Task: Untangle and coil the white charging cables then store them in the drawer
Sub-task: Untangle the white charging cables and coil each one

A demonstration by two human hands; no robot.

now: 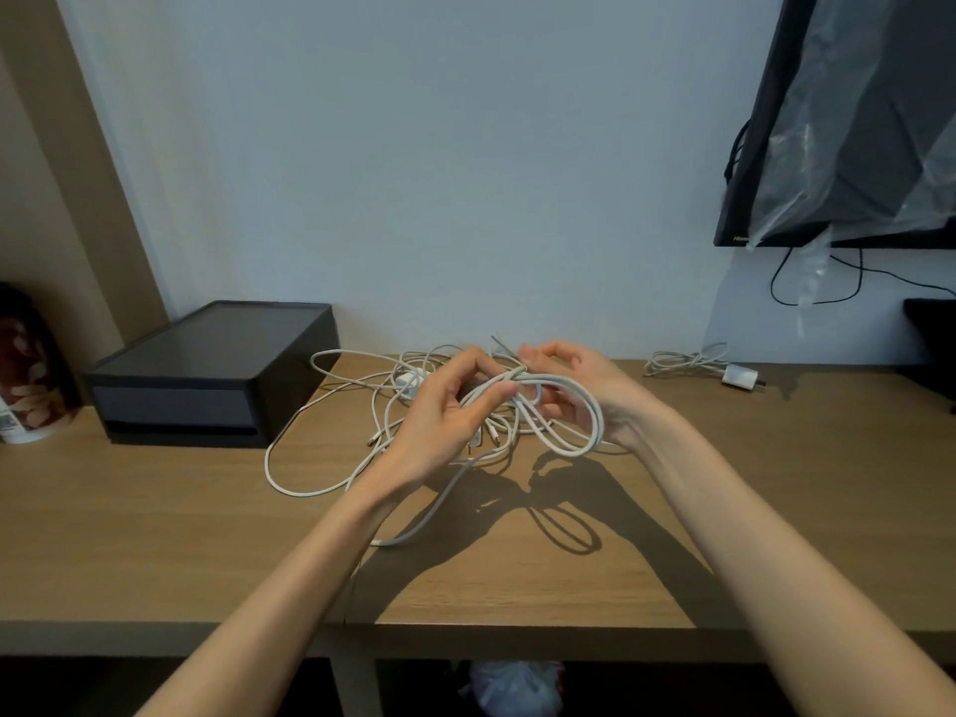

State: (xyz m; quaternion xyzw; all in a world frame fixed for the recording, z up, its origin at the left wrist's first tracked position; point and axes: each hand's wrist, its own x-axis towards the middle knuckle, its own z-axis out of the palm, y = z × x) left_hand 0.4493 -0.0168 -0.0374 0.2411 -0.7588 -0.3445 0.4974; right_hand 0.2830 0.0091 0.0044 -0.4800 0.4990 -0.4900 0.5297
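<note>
Right hand [574, 390] pinches coiled loops [574, 432] shut; left hand [445, 411] fingers closed on strand, feeding from tangle [414, 385]; drawer box [207, 370] shut, waiting.

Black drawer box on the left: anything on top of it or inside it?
The black drawer box has a bare dark top with nothing on it. Its drawer front is shut, so the inside cannot be seen. The tangled white cables lie beside it on the wooden desk.

Both hands are up over the desk [155, 535] working a coil [569, 426] of white cable: left hand [445, 421] pinching the strands, right hand [574, 385] holding the loops. Tangle [372, 406] sprawls just right of the black drawer box [207, 375]. Another coiled cable with charger [698, 367] sits well right of it.
</note>
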